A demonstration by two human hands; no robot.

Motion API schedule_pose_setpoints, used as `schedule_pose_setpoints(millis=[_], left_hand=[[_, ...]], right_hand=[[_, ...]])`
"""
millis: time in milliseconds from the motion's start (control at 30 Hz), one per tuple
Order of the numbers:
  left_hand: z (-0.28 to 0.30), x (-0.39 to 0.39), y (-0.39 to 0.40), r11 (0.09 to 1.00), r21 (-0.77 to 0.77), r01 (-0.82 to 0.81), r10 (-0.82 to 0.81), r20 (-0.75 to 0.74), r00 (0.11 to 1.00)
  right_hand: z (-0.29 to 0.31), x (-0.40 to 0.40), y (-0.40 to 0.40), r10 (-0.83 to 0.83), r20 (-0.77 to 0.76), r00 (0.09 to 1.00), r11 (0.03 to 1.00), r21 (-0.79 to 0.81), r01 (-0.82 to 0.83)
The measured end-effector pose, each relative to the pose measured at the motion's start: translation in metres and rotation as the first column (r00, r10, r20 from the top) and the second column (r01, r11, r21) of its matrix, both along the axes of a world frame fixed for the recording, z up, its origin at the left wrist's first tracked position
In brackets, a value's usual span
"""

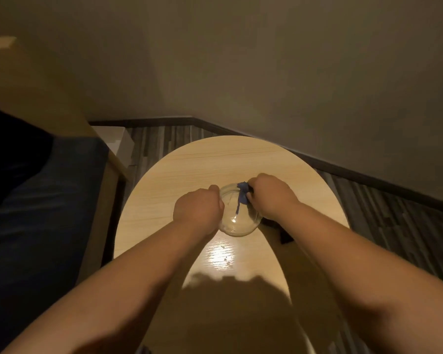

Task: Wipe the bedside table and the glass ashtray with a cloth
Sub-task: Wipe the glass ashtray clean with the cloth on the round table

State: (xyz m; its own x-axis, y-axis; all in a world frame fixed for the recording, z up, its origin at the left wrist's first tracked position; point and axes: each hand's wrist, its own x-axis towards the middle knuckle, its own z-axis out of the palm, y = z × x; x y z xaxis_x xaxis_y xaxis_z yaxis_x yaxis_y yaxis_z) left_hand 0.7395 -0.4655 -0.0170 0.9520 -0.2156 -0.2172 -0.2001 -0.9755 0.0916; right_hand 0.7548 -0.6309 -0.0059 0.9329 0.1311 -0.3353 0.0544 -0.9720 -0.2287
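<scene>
A clear glass ashtray (237,221) is held just above the round, light wooden bedside table (189,167), near its middle. My left hand (198,208) grips the ashtray's left rim, thumb at the far edge. My right hand (273,195) holds a bunched blue cloth (242,194) and presses it inside the ashtray at its far right side. A strip of the cloth hangs down into the glass. Part of the cloth is hidden under my right hand.
A bed with dark blue bedding (44,208) and a wooden frame (108,185) stands to the left of the table. A white box (122,144) sits on the striped floor (394,221) behind the bed corner. Walls close in behind and to the right.
</scene>
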Motion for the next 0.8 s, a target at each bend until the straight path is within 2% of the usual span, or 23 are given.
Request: schedule_pose_setpoints(millis=[167, 333, 400, 533, 800], left_hand=[[0.007, 0.018, -0.003, 0.985, 0.079, 0.151, -0.151, -0.005, 0.989], [0.0, 0.014, -0.005, 0.991, 0.091, 0.1, -0.103, 0.03, 0.994], [-0.002, 0.011, -0.008, 0.996, 0.074, 0.047, -0.049, 0.023, 0.999], [-0.004, 0.009, -0.011, 0.997, 0.018, -0.076, 0.076, 0.001, 0.997], [-0.002, -0.002, -0.014, 0.997, 0.081, -0.01, 0.009, 0.014, 1.0]], right_hand=[[0.008, 0.024, 0.003, 0.173, -0.055, 0.983, 0.985, -0.011, -0.174], [0.006, 0.026, 0.004, 0.167, -0.044, 0.985, 0.986, 0.031, -0.166], [0.003, 0.019, 0.005, 0.08, -0.015, 0.997, 0.997, 0.012, -0.08], [0.002, -0.009, 0.004, -0.196, -0.026, 0.98, 0.981, 0.01, 0.196], [-0.016, -0.059, 0.015, -0.52, -0.021, 0.854, 0.837, 0.186, 0.514]])
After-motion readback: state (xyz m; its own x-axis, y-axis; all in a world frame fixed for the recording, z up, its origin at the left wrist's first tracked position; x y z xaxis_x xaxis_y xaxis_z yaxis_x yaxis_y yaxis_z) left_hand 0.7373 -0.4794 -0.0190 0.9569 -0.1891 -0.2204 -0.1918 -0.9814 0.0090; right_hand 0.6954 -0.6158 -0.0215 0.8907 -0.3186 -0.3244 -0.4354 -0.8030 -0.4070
